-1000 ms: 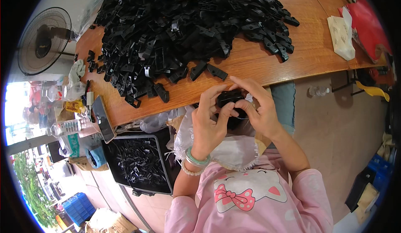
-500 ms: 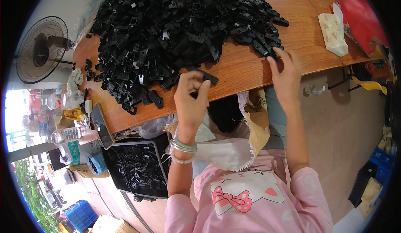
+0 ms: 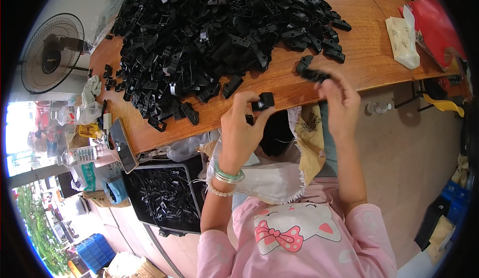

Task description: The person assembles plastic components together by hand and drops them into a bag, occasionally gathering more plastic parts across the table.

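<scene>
A big heap of small black plastic parts [image 3: 199, 43] covers the table's middle. Near the table's front edge, my left hand [image 3: 242, 133] pinches one black plastic part [image 3: 263, 101] between thumb and fingers, its blocky end upward. To the right, my right hand [image 3: 340, 103] is closed on another black plastic part [image 3: 315, 75], which sticks out leftward from the fingertips and is smeared by motion. Just beyond it lies a loose black part [image 3: 304, 63] on the wood, apart from the heap.
The wooden table [image 3: 364, 38] bears a tissue pack [image 3: 402, 42] and a red bag [image 3: 436, 28] at right. At left are a phone [image 3: 122, 145] and a fan [image 3: 52, 53]. Below sits a black bin of small parts [image 3: 164, 195]; an open woven sack [image 3: 309, 151] lies by my lap.
My left hand has shifted right and tilted its part upward. My right hand has drawn a part away from the heap's right edge, toward me. The view has shifted slightly.
</scene>
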### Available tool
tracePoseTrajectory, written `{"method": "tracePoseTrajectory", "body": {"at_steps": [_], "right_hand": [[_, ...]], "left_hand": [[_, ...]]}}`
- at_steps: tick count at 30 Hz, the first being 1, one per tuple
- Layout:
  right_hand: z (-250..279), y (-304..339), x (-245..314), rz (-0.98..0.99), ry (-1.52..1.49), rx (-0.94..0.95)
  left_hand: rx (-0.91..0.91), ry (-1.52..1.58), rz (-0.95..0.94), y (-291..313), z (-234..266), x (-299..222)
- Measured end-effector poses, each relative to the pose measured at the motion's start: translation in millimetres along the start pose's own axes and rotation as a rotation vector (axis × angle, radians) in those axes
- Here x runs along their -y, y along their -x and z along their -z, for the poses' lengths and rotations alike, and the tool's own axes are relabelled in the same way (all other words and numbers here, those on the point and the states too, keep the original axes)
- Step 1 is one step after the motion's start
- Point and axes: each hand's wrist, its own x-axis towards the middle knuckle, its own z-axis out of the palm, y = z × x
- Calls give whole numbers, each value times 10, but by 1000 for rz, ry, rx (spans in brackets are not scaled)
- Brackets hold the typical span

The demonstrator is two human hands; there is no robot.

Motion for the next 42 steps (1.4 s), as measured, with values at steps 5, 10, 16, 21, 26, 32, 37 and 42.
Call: {"method": "tracePoseTrajectory", "body": {"at_steps": [5,10,16,21,26,32,37,42], "right_hand": [[-223,173,64,259,-61,304],[-348,240,-8,247,20,350],[-353,345,-55,186,28,303],[-359,369,-140,241,-16,289],[-467,446,-52,141,-139,263],[-271,347,-138,183,-50,372],[-170,73,-117,333,294,288],[-49,-325,-166,563,863,-26]], "left_hand": [[71,63,-86,53,71,-84],[89,240,-65,119,133,-150],[110,339,158,194,115,-174],[145,240,97,211,140,-238],[60,169,-42,232,157,-247],[16,126,-155,258,181,-73],[-162,-195,-275,-101,211,165],[-272,-702,-324,-247,142,256]]}}
